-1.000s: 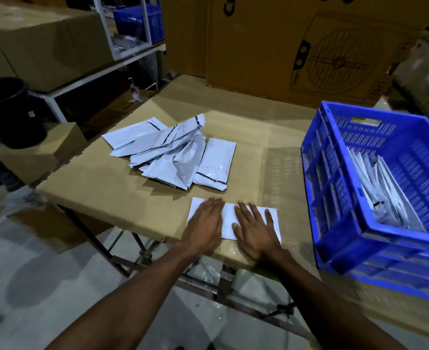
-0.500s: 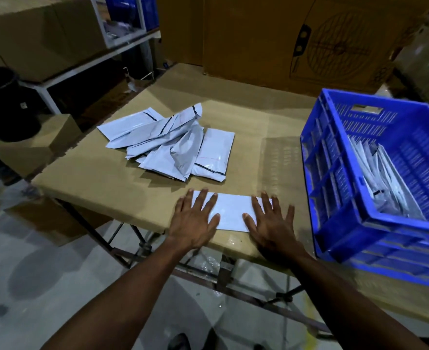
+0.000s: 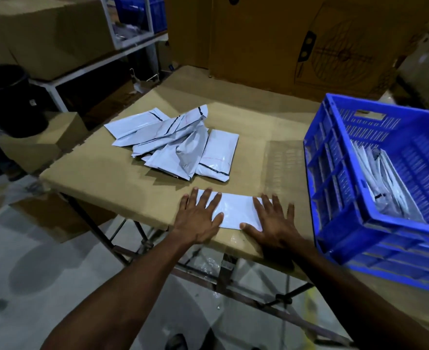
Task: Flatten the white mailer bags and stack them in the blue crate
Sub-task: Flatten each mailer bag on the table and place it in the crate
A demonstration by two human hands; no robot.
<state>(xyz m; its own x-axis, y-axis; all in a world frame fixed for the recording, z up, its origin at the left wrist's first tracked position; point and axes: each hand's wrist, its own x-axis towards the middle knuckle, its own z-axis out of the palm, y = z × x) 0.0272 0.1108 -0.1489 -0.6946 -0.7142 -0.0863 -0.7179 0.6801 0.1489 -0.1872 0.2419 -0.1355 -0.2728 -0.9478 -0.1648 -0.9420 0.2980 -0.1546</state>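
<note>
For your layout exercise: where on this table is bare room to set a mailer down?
Bare cardboard lies between the pile of mailers and the blue crate, and left of the left hand. The near edge is crowded: both hands, right hand, press the mailer.

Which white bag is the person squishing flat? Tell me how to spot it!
Find the cardboard-covered table with the blue crate at its right. At its near edge one white mailer bag lies alone, flat, under the left hand and right hand. The pile of bags behind lies crumpled and untouched.
</note>
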